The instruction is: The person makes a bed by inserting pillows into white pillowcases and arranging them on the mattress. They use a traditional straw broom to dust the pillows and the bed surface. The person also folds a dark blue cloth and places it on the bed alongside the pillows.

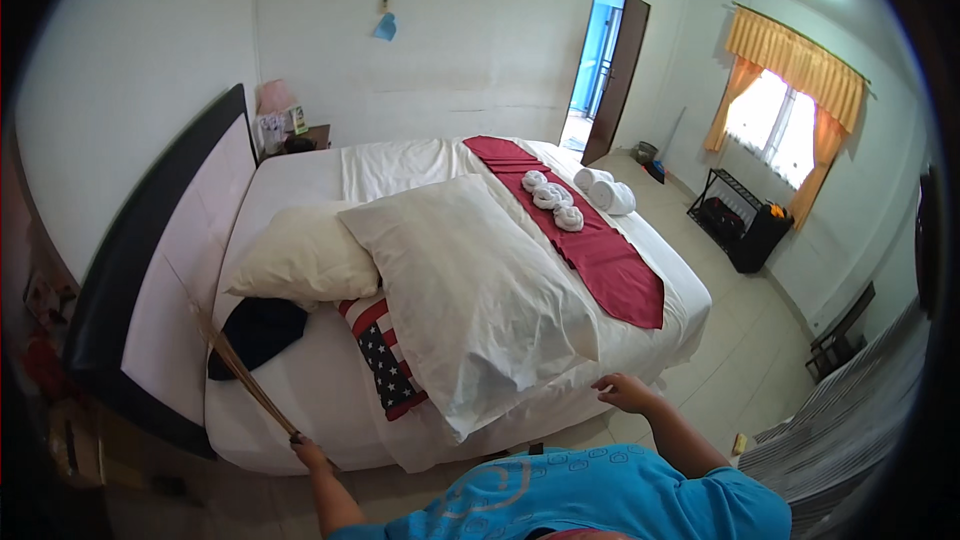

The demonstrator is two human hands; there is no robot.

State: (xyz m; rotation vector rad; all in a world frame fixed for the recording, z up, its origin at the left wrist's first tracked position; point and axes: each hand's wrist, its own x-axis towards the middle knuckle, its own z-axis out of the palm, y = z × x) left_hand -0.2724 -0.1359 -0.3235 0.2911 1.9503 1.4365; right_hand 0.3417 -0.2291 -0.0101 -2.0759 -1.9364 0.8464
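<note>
My left hand (311,452), low at the left by the bed's edge, is closed around a bundle of thin sticks, a stick broom (247,382). The broom's tips reach up toward the headboard, across a dark cloth item (259,334) on the mattress. Bare and with fingers apart and slightly curled, my right hand (624,393) is near the bed's front edge. Between the hands, a large white pillow (480,292) partly covers a stars-and-stripes pillow (382,360). A cream pillow (307,251) lies beside them. Farther back, knotted white towels (552,196) rest on a red bed runner (615,270).
A black-framed padded headboard (180,255) borders the bed at left. Rolled white towels (613,197) lie near its far side. Beyond are a nightstand (319,136), a partly opened door (621,75) and a black rack (731,214). A striped grey cloth (847,405) is at right.
</note>
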